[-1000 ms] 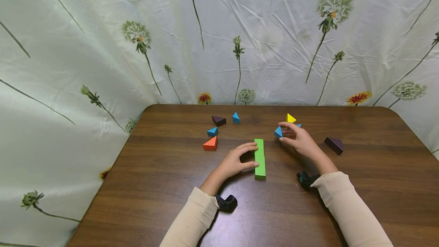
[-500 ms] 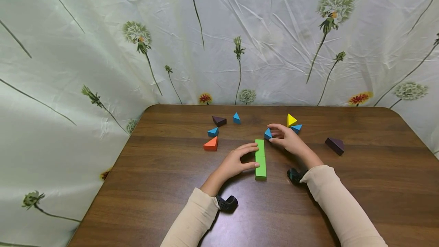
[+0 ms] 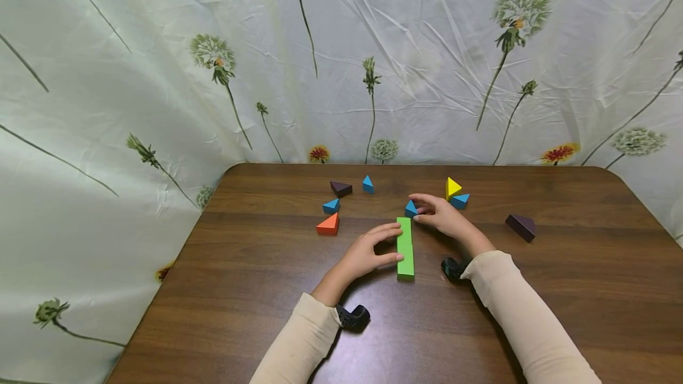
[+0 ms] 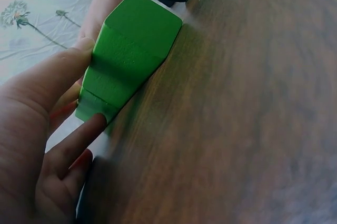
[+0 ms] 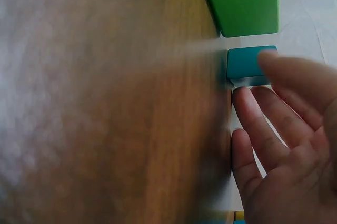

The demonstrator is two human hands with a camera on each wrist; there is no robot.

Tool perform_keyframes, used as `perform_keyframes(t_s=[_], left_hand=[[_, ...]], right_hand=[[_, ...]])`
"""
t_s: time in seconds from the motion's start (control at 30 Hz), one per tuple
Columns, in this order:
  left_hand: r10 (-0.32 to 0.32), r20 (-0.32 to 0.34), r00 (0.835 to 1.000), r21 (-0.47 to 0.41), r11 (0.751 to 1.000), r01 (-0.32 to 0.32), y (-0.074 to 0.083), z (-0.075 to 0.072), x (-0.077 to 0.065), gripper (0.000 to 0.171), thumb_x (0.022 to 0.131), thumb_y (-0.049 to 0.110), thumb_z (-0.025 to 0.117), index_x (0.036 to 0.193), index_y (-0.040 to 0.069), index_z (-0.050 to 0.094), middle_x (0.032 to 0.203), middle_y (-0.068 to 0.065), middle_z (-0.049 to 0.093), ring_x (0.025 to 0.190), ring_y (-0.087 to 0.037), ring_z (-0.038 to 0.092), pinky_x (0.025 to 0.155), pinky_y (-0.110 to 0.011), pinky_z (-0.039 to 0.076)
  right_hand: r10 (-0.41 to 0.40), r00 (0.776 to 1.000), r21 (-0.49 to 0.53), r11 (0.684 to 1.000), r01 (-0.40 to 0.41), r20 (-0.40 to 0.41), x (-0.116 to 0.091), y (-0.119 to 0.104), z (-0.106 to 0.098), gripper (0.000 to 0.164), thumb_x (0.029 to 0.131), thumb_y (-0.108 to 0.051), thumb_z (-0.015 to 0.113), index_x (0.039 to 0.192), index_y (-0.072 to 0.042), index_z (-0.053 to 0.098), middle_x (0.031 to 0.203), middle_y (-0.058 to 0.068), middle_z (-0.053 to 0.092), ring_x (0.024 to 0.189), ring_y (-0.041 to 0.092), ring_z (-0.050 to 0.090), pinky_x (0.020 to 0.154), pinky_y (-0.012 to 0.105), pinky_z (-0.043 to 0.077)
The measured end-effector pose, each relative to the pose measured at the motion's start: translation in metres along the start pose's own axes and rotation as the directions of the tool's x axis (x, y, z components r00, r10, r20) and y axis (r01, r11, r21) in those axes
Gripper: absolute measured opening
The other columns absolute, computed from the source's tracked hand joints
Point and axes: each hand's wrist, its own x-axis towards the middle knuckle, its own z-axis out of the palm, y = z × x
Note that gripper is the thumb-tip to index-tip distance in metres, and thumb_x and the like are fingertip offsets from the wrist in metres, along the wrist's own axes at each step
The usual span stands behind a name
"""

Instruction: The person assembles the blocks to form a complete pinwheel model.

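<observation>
Two green rectangular blocks lie end to end in the head view, a far one (image 3: pixel 405 231) and a near one (image 3: pixel 406 265). My left hand (image 3: pixel 363 252) touches their left side, thumb on the near block and fingertips on the far one. A blue triangular block (image 3: pixel 410 209) stands just beyond the far green block's end. My right hand (image 3: pixel 445 218) pinches this blue block between thumb and fingers. From the right wrist, the blue block (image 5: pixel 250 63) shows a narrow gap to the green block (image 5: pixel 245 0).
Left of the green blocks lie an orange triangular block (image 3: pixel 328 225), two blue ones (image 3: pixel 331 205) and a dark one (image 3: pixel 341 188). At right are a yellow one (image 3: pixel 452 187), a blue one (image 3: pixel 460 201) and a dark one (image 3: pixel 520 227). A floral curtain (image 3: pixel 341 105) hangs behind the table.
My right hand has moved left with the pinched blue block, bringing it up to the far end of the green blocks. The left hand has stayed in place.
</observation>
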Motion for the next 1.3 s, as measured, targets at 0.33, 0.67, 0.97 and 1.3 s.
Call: perform_keyframes(t_s=[0.33,0.67,0.97,1.3], left_hand=[[-0.005,0.009,1.000,-0.006,1.000,0.005,-0.002,0.001,0.000,0.053,0.080,0.031,0.068,0.127,0.013,0.052,0.136,0.005,0.041,0.106,-0.004,0.050,0.096,-0.028,0.034],[0.009,0.001,1.000,0.006,1.000,-0.009,-0.002,0.001,0.000,0.053,0.081,0.031,0.067,0.128,0.013,0.051,0.136,0.004,0.040,0.108,-0.005,0.049,0.096,-0.028,0.034],[0.008,0.005,1.000,0.004,1.000,-0.008,-0.002,0.001,0.000,0.053,0.081,0.030,0.067,0.128,0.012,0.051,0.136,0.003,0.040,0.105,-0.005,0.051,0.094,-0.028,0.035],[-0.011,0.014,1.000,-0.007,1.000,0.012,-0.001,0.001,-0.001,0.054,0.081,0.030,0.067,0.129,0.013,0.050,0.137,0.003,0.039,0.104,-0.005,0.052,0.094,-0.028,0.036]], right_hand=[[0.007,1.000,0.004,1.000,-0.007,-0.002,0.000,-0.003,0.003,0.045,0.094,-0.015,0.049,0.134,0.003,0.038,0.133,0.022,0.039,0.116,0.040,0.041,0.091,0.052,0.035],[-0.004,1.000,0.008,1.000,0.004,0.009,0.005,-0.010,0.010,0.042,0.094,-0.013,0.048,0.132,0.003,0.040,0.132,0.021,0.041,0.115,0.038,0.043,0.091,0.050,0.037],[-0.032,0.999,-0.002,0.999,0.032,0.005,0.007,-0.010,0.014,0.040,0.094,-0.012,0.047,0.131,0.003,0.042,0.131,0.020,0.042,0.116,0.034,0.043,0.091,0.048,0.037],[-0.056,0.998,-0.007,0.998,0.056,0.030,0.006,-0.011,0.016,0.039,0.094,-0.011,0.047,0.131,0.002,0.044,0.130,0.019,0.044,0.114,0.034,0.045,0.090,0.049,0.038]])
